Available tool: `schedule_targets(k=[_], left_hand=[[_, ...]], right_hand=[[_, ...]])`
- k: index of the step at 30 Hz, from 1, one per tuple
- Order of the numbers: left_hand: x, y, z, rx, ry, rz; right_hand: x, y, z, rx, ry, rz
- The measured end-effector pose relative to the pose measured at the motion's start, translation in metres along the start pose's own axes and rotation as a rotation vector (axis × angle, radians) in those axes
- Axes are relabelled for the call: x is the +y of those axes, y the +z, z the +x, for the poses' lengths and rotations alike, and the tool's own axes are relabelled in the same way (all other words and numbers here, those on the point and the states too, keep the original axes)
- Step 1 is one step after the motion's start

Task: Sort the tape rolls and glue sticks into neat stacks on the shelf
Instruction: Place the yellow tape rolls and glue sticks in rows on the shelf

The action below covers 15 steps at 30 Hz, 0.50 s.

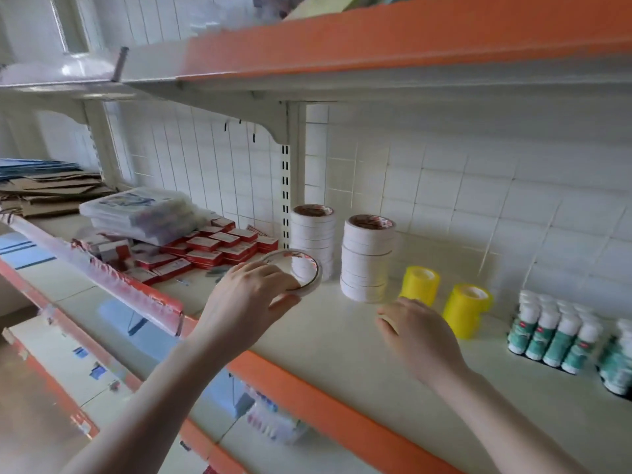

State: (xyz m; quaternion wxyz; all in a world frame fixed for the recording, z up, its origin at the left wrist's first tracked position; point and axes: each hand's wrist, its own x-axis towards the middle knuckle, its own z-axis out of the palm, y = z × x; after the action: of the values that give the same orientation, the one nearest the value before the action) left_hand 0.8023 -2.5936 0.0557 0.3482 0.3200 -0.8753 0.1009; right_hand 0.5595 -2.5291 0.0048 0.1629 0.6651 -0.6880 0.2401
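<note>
**Tape Stacks Rise as One More Roll Heads for the Pile**

On the cream shelf with its orange front edge, a person's left hand pinches a thin white tape roll by its near rim, fingers curled over it, holding it tilted just in front of the left tape stack. Just beside that stack stands the right tape stack, both built of white rolls and both looking fairly straight. The right hand hovers low over the shelf near two yellow tape rolls (whether its blurred, loosely bent fingers hold anything cannot be told). Farther right, the glue sticks stand upright in tight rows, seemingly sorted already.

Judging by the layout, the job looks well advanced: two white stacks are up and the glue sticks are grouped. Left to do, it appears, are seating the held roll on a stack and perhaps stacking the yellow rolls, which stand side by side. Red boxes and plastic packets fill the neighbouring bay.
</note>
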Motion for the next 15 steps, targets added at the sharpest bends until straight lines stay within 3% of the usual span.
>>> schedule_targets(k=[8, 15], left_hand=[[-0.057, 0.011, 0.043, 0.069, 0.085, -0.004], [-0.087, 0.029, 0.099, 0.045, 0.038, -0.060]], right_hand=[[-0.037, 0.033, 0.046, -0.022, -0.019, -0.123], [-0.042, 0.051, 0.078, -0.071, -0.038, -0.097]])
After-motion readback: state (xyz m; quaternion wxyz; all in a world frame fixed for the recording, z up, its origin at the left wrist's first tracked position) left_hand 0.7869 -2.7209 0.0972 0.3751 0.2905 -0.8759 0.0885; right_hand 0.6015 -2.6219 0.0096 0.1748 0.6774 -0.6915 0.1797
